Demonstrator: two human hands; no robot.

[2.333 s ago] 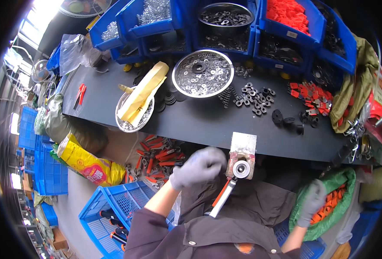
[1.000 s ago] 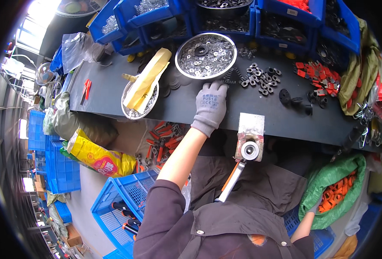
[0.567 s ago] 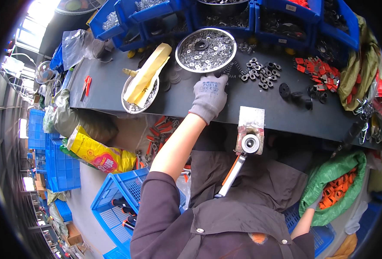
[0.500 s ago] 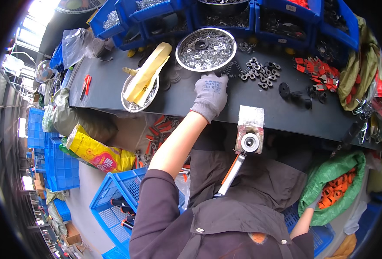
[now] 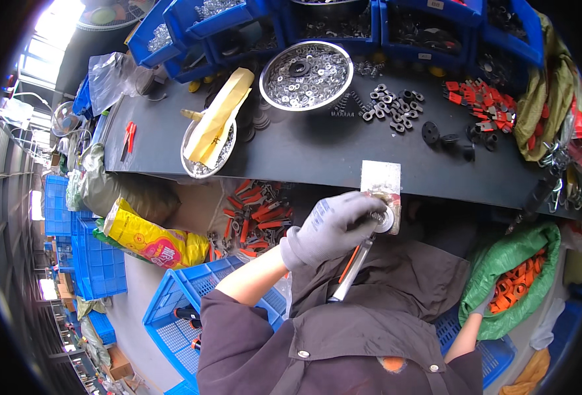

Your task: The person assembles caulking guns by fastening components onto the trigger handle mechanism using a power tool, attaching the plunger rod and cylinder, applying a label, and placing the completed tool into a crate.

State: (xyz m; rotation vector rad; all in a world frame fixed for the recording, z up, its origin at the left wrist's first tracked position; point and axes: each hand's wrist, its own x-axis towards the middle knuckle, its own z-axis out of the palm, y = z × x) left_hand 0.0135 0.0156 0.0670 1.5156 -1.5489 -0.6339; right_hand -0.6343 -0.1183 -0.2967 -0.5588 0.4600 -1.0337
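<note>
From where I stand, the person's gloved left hand (image 5: pixel 333 227) is curled in, thumb and fingers pinching what looks like a small coil spring (image 5: pixel 378 216) at the pale round fitting (image 5: pixel 387 222) on the near side of the metal block (image 5: pixel 381 176), with the orange-and-silver lever (image 5: pixel 354 271) reaching nearer. Off to the right, the right hand (image 5: pixel 482 307) is sunk in the green sack (image 5: pixel 542 289) among orange pieces (image 5: pixel 518 282), and I can't tell whether it grips any; the steel bowl (image 5: pixel 295 107) of washers sits farther off, on the dark table (image 5: pixel 291 151).
</note>
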